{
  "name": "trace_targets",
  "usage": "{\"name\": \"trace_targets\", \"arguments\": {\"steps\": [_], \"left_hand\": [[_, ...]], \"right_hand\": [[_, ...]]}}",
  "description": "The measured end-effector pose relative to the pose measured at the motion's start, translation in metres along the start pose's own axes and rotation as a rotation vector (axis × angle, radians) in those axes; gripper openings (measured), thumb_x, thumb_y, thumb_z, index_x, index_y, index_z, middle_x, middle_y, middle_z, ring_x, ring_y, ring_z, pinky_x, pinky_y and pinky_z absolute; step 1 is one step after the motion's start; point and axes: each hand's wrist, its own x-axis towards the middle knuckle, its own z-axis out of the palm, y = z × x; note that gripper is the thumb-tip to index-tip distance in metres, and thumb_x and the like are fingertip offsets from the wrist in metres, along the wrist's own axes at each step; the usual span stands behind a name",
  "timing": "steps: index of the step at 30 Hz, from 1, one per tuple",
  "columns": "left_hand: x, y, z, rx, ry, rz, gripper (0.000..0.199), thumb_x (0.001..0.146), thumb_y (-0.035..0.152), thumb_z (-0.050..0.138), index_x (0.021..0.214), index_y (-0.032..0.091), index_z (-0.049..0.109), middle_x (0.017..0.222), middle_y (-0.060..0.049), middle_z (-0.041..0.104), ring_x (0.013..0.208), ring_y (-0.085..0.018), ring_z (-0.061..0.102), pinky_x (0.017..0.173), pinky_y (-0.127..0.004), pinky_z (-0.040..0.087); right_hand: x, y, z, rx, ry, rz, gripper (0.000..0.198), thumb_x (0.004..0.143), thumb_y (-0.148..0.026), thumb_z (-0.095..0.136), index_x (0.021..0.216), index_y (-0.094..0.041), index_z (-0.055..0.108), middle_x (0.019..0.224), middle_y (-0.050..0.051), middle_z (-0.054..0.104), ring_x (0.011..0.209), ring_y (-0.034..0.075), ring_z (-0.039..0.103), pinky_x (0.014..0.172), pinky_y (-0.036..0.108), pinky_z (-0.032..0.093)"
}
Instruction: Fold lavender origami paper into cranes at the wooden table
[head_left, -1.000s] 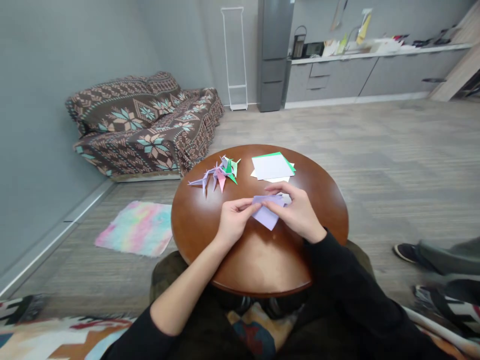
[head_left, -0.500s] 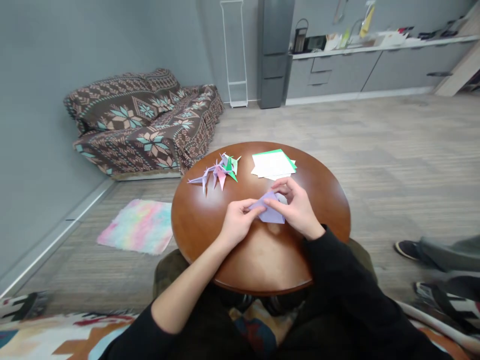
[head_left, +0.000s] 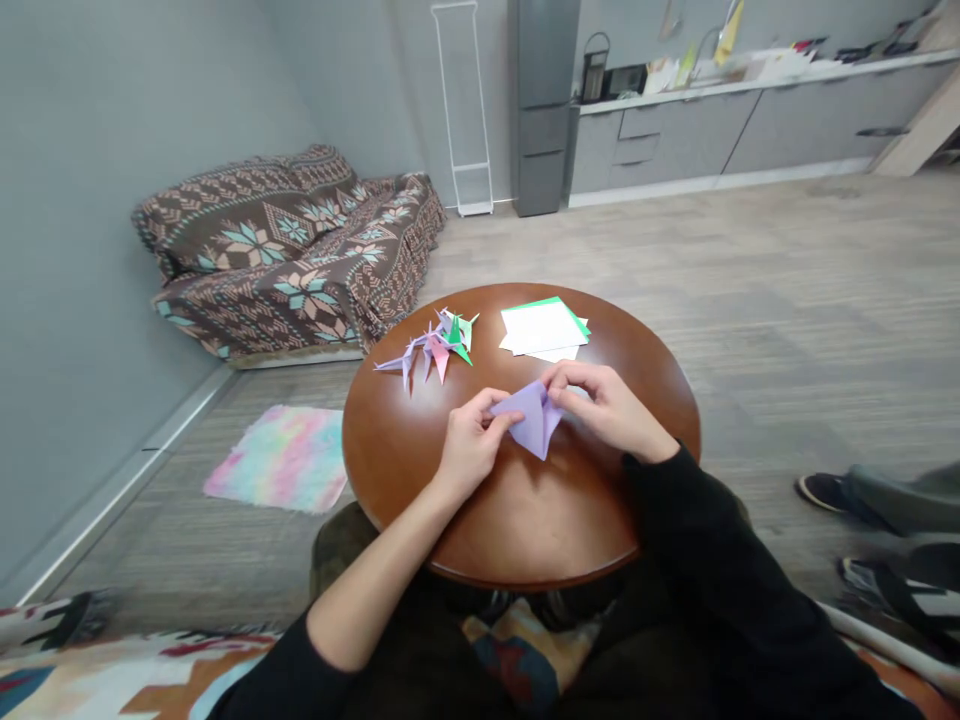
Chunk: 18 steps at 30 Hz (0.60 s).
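A purple sheet of origami paper [head_left: 534,418], partly folded with a point hanging downward, is held just above the round wooden table. My left hand [head_left: 474,437] pinches its left corner between thumb and fingers. On the other side, my right hand [head_left: 600,405] grips the upper right edge, its fingertips closed on a fold. Beyond my left hand, several folded paper cranes [head_left: 439,345] in purple, pink and green stand in a cluster. A stack of paper sheets [head_left: 544,328], white on top with green showing beneath, lies past my right hand.
The round brown table [head_left: 420,490] sits right before my knees. A patterned covered sofa [head_left: 300,250] stands at the back left, and a pastel fluffy rug [head_left: 281,458] lies on the floor. Another person's shoe [head_left: 819,489] and trouser leg show at the right.
The purple paper has turned and opened out, its point now facing down. My right hand has shifted slightly right and holds the upper edge. My left hand keeps its corner.
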Motion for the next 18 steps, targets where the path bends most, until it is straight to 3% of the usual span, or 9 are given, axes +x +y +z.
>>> {"name": "trace_targets", "arguments": {"steps": [3,7,13,18], "left_hand": [[0.000,0.000,0.000,0.010,0.011,0.022,0.013,0.085,0.029,0.073,0.088,0.017,0.073,0.080,-0.002,0.075,0.070,-0.017,0.069,0.068,-0.025,0.054],[-0.002,0.000,0.000,0.039,0.046,0.029,0.017,0.084,0.031,0.075,0.093,0.017,0.074,0.082,-0.003,0.078,0.072,-0.018,0.071,0.069,-0.026,0.054],[-0.004,0.002,-0.001,0.053,0.047,0.015,0.019,0.084,0.031,0.075,0.094,0.018,0.064,0.071,0.001,0.073,0.059,-0.013,0.064,0.059,-0.022,0.047],[-0.004,0.002,-0.001,0.054,0.068,0.074,0.017,0.085,0.030,0.074,0.096,0.018,0.070,0.084,-0.003,0.077,0.073,-0.016,0.070,0.067,-0.024,0.052]], "right_hand": [[-0.001,-0.004,-0.001,-0.121,-0.033,0.014,0.015,0.083,-0.010,0.060,0.072,-0.019,0.065,0.097,0.007,0.074,0.093,0.023,0.070,0.089,0.036,0.051],[-0.005,-0.007,0.009,-0.152,0.064,-0.009,0.006,0.083,-0.015,0.069,0.087,-0.019,0.072,0.112,0.010,0.075,0.105,0.025,0.070,0.099,0.040,0.050],[-0.011,0.001,0.022,0.131,0.104,0.129,0.013,0.084,-0.027,0.076,0.095,-0.018,0.076,0.119,0.011,0.074,0.116,0.027,0.068,0.106,0.044,0.049],[-0.011,0.011,0.026,0.340,0.089,0.197,0.017,0.081,-0.032,0.080,0.090,-0.018,0.075,0.110,0.008,0.076,0.103,0.024,0.072,0.096,0.039,0.055]]}}
